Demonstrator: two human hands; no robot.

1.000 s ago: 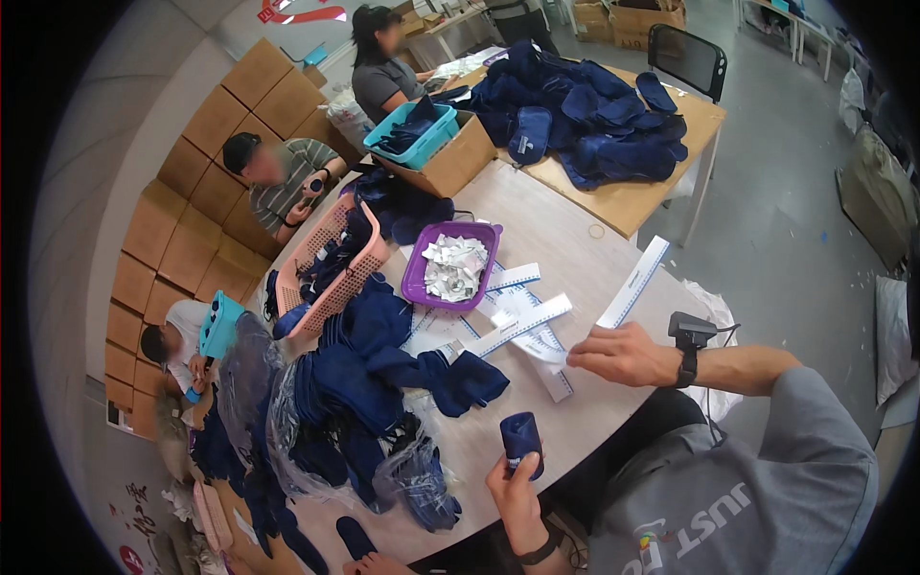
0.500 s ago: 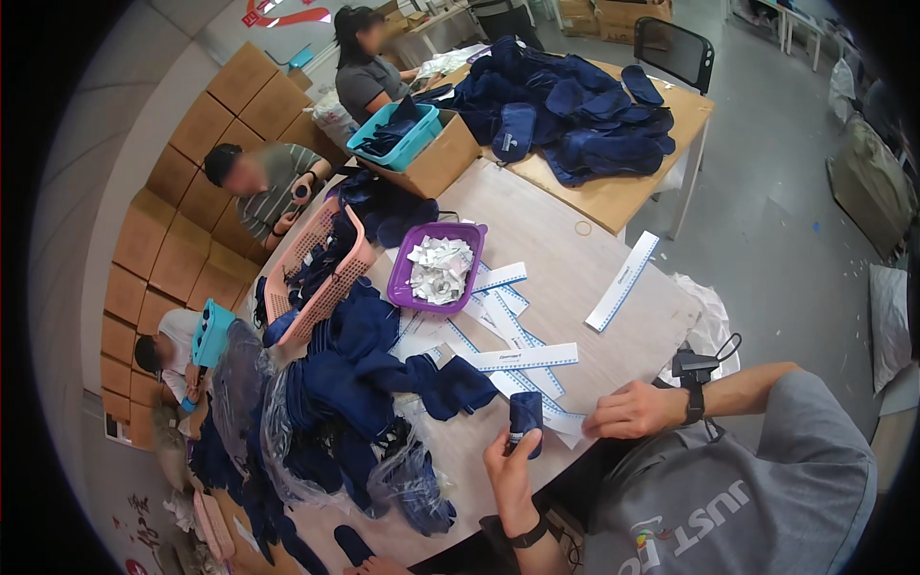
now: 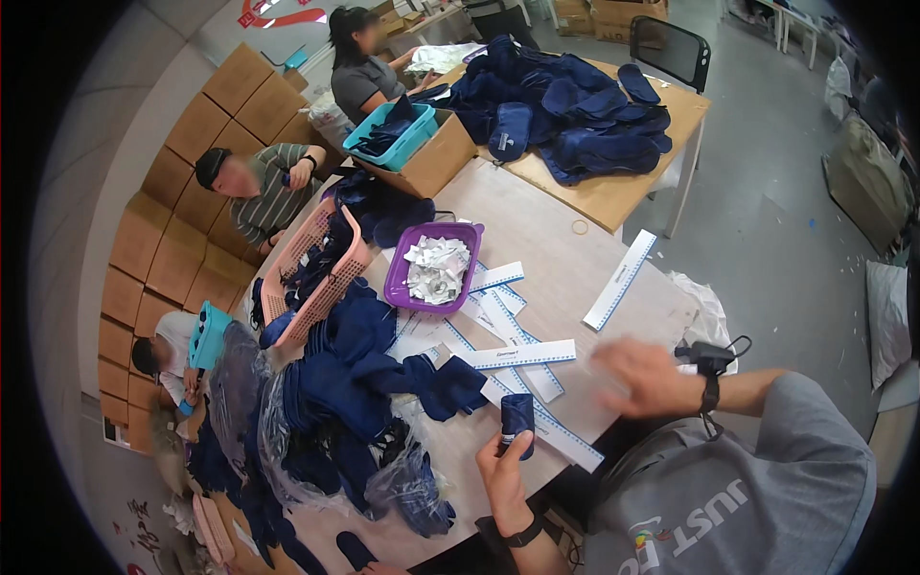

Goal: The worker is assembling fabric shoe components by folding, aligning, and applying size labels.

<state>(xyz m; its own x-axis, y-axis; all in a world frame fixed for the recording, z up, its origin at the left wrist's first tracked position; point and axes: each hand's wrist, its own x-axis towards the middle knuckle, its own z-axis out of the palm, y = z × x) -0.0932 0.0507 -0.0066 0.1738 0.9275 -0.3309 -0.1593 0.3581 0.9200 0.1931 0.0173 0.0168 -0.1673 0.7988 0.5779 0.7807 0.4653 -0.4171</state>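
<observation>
My left hand (image 3: 505, 470) grips a rolled navy fabric piece (image 3: 517, 414), held upright over the near edge of the table, with a small white label showing near my thumb. My right hand (image 3: 637, 376) hovers to the right of it, apart from the roll; its fingers are smeared by motion. Under and beside the roll, a white paper strip with a blue printed border (image 3: 567, 443) lies slantwise, reaching the table's edge. Several similar strips overlap beyond it, one strip (image 3: 522, 354) lying crosswise. Left of my hands, navy fabric pieces (image 3: 355, 383) are heaped, partly in clear plastic.
A purple tub (image 3: 392, 287) holds crumpled white bits. Behind it stand a pink basket (image 3: 331, 292) and a cardboard box (image 3: 436, 158) with a turquoise basket (image 3: 426, 123). A single strip (image 3: 620, 281) lies right. Navy slippers (image 3: 575, 105) cover the far table. Co-workers sit left and at the back.
My right hand has moved up and away from the strip's end, which now shows fully. My left hand with the roll has shifted slightly left. One co-worker has raised a hand.
</observation>
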